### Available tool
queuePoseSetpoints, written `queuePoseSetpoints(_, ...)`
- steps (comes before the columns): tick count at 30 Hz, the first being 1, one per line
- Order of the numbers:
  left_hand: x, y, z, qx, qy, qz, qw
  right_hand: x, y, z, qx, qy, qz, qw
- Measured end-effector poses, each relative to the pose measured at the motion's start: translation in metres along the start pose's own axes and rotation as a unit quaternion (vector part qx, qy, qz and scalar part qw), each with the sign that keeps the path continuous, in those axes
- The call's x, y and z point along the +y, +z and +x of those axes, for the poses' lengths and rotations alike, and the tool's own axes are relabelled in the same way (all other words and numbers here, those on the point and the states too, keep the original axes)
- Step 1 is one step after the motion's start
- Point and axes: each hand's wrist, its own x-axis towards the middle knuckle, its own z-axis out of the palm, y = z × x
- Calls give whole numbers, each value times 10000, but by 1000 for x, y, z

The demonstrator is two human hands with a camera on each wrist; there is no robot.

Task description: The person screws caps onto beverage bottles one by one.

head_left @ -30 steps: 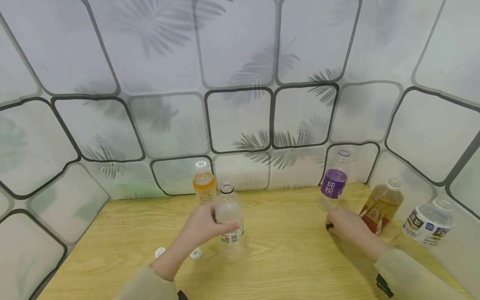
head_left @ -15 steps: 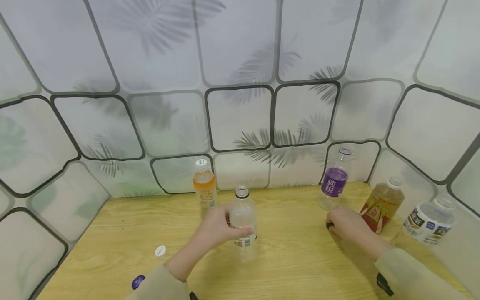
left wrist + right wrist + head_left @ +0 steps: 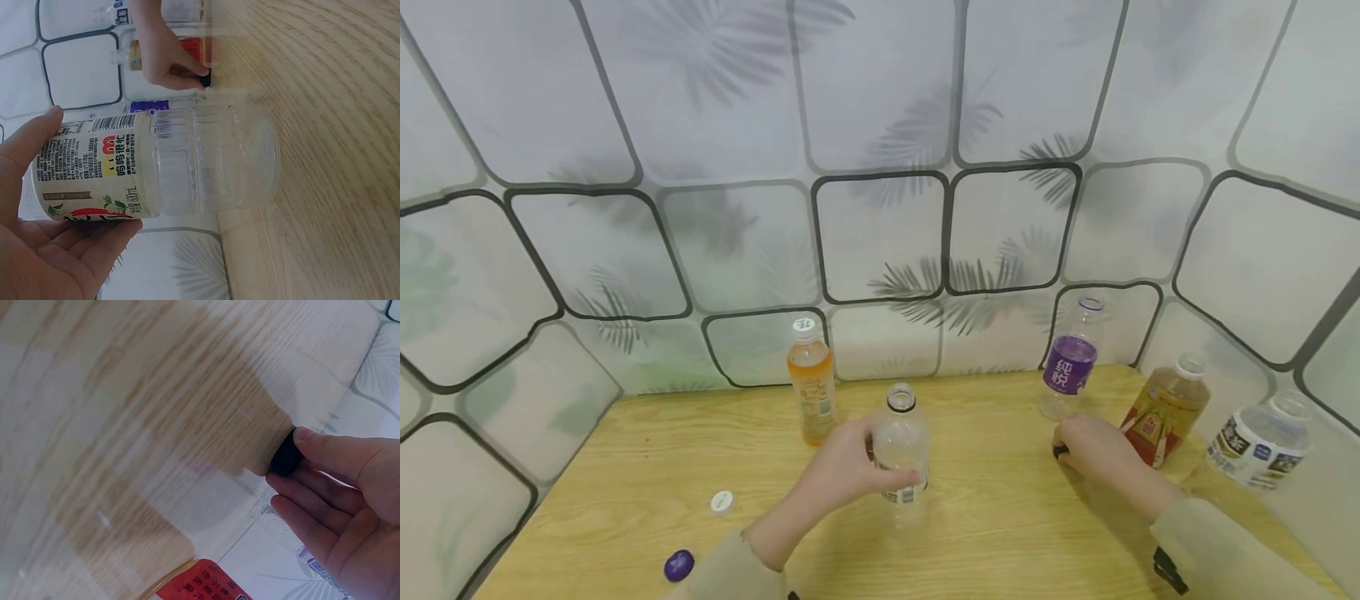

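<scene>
In the head view my left hand [image 3: 857, 462] grips an uncapped clear plastic bottle [image 3: 901, 437] around its upper body. The bottle stands roughly upright. Its pale printed label [image 3: 100, 169] fills the middle of the left wrist view, thumb on one side and fingers on the other. Whether its base touches the table, I cannot tell. Further right, my right hand [image 3: 1093, 450] pinches a small black bottle cap [image 3: 286, 453] between thumb and fingers, low at the tabletop. An uncapped bottle with a purple label [image 3: 1070, 364] stands just behind this hand.
On the wooden table [image 3: 992, 533], an orange-drink bottle [image 3: 812, 387] with a white cap stands behind my left hand. A brown-drink bottle [image 3: 1163, 412] and a clear labelled bottle [image 3: 1255, 446] stand at right. A white cap [image 3: 722, 502] and a purple cap [image 3: 679, 566] lie at left.
My left hand has carried the clear bottle to the right and a little nearer. The purple cap has come into view as the left arm shifted. My right hand stays in place.
</scene>
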Motion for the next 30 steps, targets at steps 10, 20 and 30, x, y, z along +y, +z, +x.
queuePoseSetpoints(10, 1, 0, -2, -162, 37, 155, 9997, 2, 5, -2, 54, -12, 26, 10000)
queuePoseSetpoints(20, -1, -1, -1, -293, 43, 147, 9995, 1, 5, -3, 72, -40, 18, 10000)
queuePoseSetpoints(30, 3, -3, 1, -286, 145, 435, 9985, 0, 4, -1, 72, -89, -33, 9999)
